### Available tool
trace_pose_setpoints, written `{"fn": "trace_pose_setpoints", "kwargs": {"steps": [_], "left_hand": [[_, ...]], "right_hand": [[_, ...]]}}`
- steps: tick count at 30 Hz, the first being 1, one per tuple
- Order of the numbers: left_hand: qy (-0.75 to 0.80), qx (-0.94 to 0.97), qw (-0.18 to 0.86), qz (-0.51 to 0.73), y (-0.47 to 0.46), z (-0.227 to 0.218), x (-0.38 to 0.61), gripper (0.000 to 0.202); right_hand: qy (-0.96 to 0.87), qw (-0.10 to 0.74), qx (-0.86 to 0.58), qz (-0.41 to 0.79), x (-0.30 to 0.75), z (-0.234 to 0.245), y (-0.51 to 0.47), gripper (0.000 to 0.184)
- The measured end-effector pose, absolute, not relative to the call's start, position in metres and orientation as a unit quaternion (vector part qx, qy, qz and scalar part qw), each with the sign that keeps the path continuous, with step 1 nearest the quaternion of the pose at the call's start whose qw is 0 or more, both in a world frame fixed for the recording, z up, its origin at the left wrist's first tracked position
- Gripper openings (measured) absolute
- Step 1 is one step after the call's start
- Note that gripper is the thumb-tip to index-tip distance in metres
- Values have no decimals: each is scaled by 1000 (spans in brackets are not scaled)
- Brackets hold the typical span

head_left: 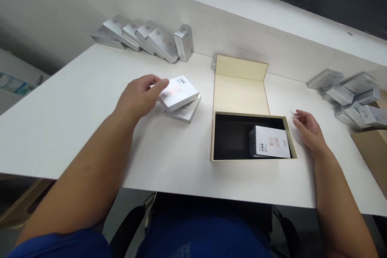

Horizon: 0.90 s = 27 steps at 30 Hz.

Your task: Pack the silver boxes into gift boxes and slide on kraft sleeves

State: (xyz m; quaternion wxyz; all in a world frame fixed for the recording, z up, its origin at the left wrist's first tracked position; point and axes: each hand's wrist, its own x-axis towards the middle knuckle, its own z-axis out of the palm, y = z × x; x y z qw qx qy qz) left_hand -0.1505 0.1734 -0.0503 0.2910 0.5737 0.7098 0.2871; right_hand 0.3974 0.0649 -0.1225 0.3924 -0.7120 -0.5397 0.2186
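Note:
My left hand (139, 96) grips the left edge of a small white packet (178, 92), which lies on top of a second white packet (185, 113) on the white table (90, 109). My right hand (306, 129) rests open on the table just right of a cream gift box (250, 159). The box has a black inside and its lid (240, 84) is folded back. Inside the box, at its right end, stands a white packet (270, 142) with a darker one beside it.
Several silver-white packets lean in a row at the back left (145, 38). Another heap of them lies at the far right (350, 94) next to a brown carton (373, 157). A raised ledge runs behind the table.

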Motion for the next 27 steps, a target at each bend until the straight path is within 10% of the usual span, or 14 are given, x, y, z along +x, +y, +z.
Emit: {"fn": "trace_pose_setpoints", "kwargs": {"steps": [9,27], "left_hand": [[643,748,124,105,145,-37,-110,103],[607,787,53,-95,155,-45,-174,67]], "right_hand": [[-543,394,-709,217,397,-122,65,55],[-555,384,-705,220,400,-122,65,53]]}}
